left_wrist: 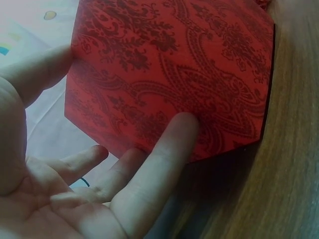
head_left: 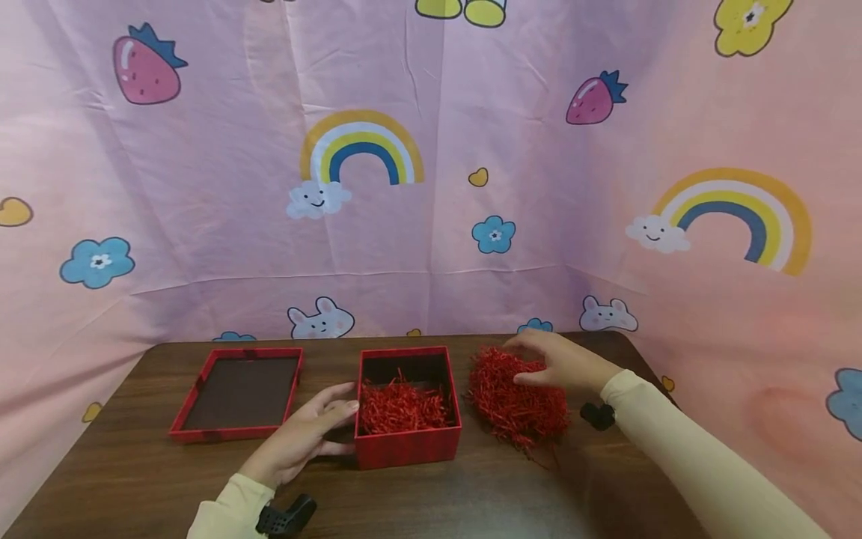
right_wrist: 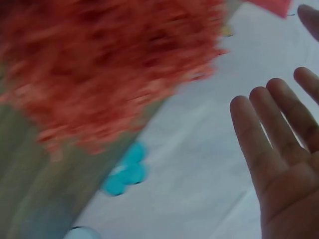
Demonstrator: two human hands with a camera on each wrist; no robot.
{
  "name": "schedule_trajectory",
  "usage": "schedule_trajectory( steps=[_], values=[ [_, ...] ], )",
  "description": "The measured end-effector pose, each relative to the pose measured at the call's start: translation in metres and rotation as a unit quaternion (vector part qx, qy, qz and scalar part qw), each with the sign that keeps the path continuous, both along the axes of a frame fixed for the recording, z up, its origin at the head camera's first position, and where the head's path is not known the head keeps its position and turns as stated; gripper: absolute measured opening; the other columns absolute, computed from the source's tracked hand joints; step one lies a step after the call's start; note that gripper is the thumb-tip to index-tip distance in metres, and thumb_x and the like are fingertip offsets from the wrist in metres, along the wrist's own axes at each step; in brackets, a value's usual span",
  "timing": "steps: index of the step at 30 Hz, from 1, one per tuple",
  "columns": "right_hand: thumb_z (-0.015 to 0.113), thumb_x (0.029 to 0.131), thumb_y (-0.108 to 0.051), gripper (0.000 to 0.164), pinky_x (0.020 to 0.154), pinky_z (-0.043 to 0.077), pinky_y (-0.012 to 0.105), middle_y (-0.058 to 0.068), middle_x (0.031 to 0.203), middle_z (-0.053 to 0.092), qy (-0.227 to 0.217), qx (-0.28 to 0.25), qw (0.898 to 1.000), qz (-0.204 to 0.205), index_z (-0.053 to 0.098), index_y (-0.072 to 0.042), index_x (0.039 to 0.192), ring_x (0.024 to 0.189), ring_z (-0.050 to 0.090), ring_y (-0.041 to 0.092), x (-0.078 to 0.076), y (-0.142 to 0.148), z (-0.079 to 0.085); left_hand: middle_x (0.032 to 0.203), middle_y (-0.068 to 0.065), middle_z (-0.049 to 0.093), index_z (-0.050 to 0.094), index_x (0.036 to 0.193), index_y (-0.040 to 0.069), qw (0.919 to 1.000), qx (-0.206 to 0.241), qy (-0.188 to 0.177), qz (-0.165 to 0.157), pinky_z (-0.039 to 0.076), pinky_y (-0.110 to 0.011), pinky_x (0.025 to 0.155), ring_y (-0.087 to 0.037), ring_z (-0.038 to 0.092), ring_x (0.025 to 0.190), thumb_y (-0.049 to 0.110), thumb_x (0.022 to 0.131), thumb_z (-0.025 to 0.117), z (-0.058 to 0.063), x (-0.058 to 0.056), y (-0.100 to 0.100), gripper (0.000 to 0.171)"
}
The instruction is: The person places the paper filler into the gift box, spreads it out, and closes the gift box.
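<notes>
A red patterned box [head_left: 407, 451] stands uncovered in the middle of the table, with red shredded paper [head_left: 404, 408] lying in it. My left hand [head_left: 308, 433] is at the box's left side; in the left wrist view its fairly straight fingers touch the patterned wall [left_wrist: 164, 64]. To the right of the box lies a loose pile of the same red shredded paper [head_left: 508, 400]. Over the far right part of that pile is my right hand [head_left: 566, 363], thumb and fingers spread. The right wrist view shows this hand [right_wrist: 291, 169] with extended fingers, apart from the blurred pile.
The box lid [head_left: 245, 393] lies inside up on the table's left side, red rim around a dark inside. A brown wooden table [head_left: 337, 501] carries everything. A printed cloth [head_left: 377, 247] hangs behind and at both sides. Each wrist wears a small black device.
</notes>
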State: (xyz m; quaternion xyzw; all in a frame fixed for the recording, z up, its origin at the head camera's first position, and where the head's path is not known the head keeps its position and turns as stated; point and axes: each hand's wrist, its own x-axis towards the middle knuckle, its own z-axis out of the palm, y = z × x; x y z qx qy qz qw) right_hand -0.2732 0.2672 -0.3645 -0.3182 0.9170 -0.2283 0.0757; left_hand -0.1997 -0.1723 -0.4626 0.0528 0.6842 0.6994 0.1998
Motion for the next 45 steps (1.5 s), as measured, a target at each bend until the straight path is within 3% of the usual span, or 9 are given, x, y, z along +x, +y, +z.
schedule_trajectory(
  steps=[7,13,17,23,26,30,37,45],
  values=[
    [0.081,0.091,-0.036,0.069,0.111,0.042,0.063,0.004,0.154,0.049,-0.018,-0.001,1.000,-0.025,0.051,-0.016,0.151,0.143,0.044,0.034,-0.003,0.029,-0.032,0.155,-0.029,0.034,0.018,0.162,0.007,1.0000,0.002,0.004,-0.004,0.058,-0.053,0.094,-0.044,0.038,0.144,0.035,0.107,0.056,0.001,0.001,-0.001,0.072],
    [0.084,0.086,-0.045,0.093,0.115,0.030,0.071,0.012,0.166,0.029,-0.079,-0.002,0.997,-0.023,0.037,-0.017,0.161,0.153,0.026,0.041,-0.004,0.036,-0.056,0.155,-0.029,0.035,0.021,0.160,0.005,1.0000,0.003,0.007,-0.004,0.059,-0.053,0.093,-0.044,0.039,0.145,0.034,0.107,0.056,0.002,0.002,0.000,0.070],
    [0.086,0.083,-0.048,0.098,0.115,0.034,0.067,0.010,0.161,0.036,-0.095,0.003,0.995,-0.013,0.036,-0.016,0.161,0.147,0.037,0.038,-0.006,0.037,-0.067,0.153,-0.028,0.038,0.022,0.160,0.006,1.0000,0.004,0.002,0.004,0.059,-0.053,0.092,-0.044,0.040,0.144,0.034,0.107,0.057,0.002,0.002,0.001,0.070],
    [0.085,0.086,-0.039,0.084,0.112,0.044,0.058,0.010,0.148,0.053,-0.039,0.056,0.998,-0.011,0.046,-0.010,0.154,0.137,0.052,0.034,-0.011,0.031,-0.076,0.151,-0.027,0.041,0.022,0.160,0.007,0.9996,0.009,-0.009,0.023,0.059,-0.055,0.091,-0.044,0.040,0.144,0.034,0.105,0.061,0.000,0.001,0.002,0.073],
    [0.083,0.090,-0.026,0.062,0.108,0.048,0.055,0.010,0.139,0.062,-0.006,0.072,0.997,-0.009,0.058,-0.007,0.143,0.129,0.059,0.033,-0.011,0.027,-0.076,0.152,-0.028,0.040,0.022,0.161,0.007,0.9995,0.012,-0.012,0.027,0.059,-0.055,0.091,-0.045,0.039,0.145,0.033,0.105,0.062,-0.001,-0.001,0.002,0.073],
    [0.080,0.092,-0.017,0.040,0.101,0.054,0.051,0.003,0.126,0.069,0.025,0.071,0.997,-0.003,0.068,-0.011,0.129,0.118,0.065,0.027,-0.012,0.022,-0.070,0.153,-0.028,0.038,0.022,0.161,0.008,0.9994,0.014,-0.014,0.028,0.059,-0.055,0.091,-0.046,0.037,0.146,0.032,0.105,0.062,-0.002,-0.001,0.003,0.073],
    [0.078,0.094,-0.020,0.037,0.101,0.055,0.047,-0.003,0.124,0.069,0.048,0.040,0.998,-0.005,0.069,-0.016,0.130,0.116,0.065,0.021,-0.015,0.020,-0.048,0.154,-0.030,0.037,0.019,0.162,0.006,0.9997,0.011,-0.004,0.022,0.059,-0.055,0.090,-0.047,0.036,0.146,0.032,0.105,0.061,0.001,0.001,0.002,0.075],
    [0.077,0.095,-0.022,0.039,0.097,0.057,0.045,-0.006,0.125,0.069,0.038,0.010,0.999,-0.025,0.068,-0.019,0.133,0.115,0.064,0.018,-0.013,0.027,-0.016,0.155,-0.030,0.035,0.017,0.162,0.006,0.9998,0.013,-0.004,0.015,0.059,-0.055,0.091,-0.047,0.033,0.148,0.032,0.106,0.059,0.003,0.003,0.002,0.075]
  ],
)
